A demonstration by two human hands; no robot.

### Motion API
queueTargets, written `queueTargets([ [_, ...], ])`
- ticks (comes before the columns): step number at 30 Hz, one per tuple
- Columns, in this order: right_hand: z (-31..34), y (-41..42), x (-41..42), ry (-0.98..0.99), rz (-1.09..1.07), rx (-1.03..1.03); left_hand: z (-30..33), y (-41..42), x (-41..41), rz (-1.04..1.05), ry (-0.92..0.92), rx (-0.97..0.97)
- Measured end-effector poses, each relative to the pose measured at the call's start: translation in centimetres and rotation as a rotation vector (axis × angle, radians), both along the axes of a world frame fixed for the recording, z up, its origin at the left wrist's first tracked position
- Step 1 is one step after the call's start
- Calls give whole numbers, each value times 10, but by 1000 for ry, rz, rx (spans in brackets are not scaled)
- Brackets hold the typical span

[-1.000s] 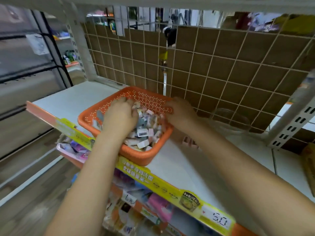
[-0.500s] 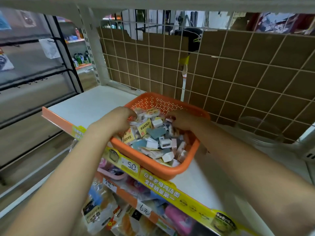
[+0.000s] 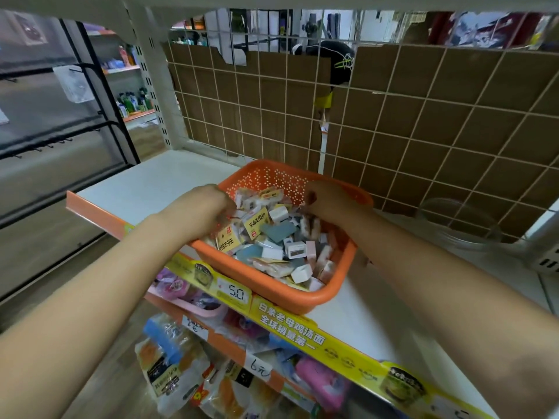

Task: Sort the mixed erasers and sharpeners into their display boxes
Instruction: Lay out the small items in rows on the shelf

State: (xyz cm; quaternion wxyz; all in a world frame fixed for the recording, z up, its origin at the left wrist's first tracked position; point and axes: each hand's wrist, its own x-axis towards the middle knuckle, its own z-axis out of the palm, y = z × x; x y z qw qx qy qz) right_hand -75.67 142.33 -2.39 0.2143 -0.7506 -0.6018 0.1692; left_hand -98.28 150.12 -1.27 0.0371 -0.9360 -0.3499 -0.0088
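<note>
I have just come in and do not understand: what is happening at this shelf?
A person is digging with both hands in an orange basket of mixed small stationery that stands on the white shelf. The left hand is at the basket's left rim, the right hand at the back right, both among the pieces. No display boxes are in view, so sorting has hardly begun.

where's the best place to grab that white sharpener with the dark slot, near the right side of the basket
Likely from above, pinching the two short ends of the white sharpener. It lies flat on top of the pile in the orange basket, slotted face up, with a pink block tight against its right side, so the top is the only open approach.
</note>
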Motion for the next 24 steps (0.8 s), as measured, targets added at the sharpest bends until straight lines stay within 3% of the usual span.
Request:
queueTargets([
  [2,2,0,0,45,-29,38,0,-2,-3,10,-140,-1],
  [9,19,-27,-4,507,-46,257,-1,-35,-9,-119,-619,139],
  [14,23,-73,-8,805,-32,390,-7,-75,9,-90,-1017,-77],
  [17,20,-99,1,929,-21,419,-12,-98,28,-96,-1121,-200],
  [24,17,-160,43,949,-173,496,-7,-141,84,-120,-1183,-295],
])
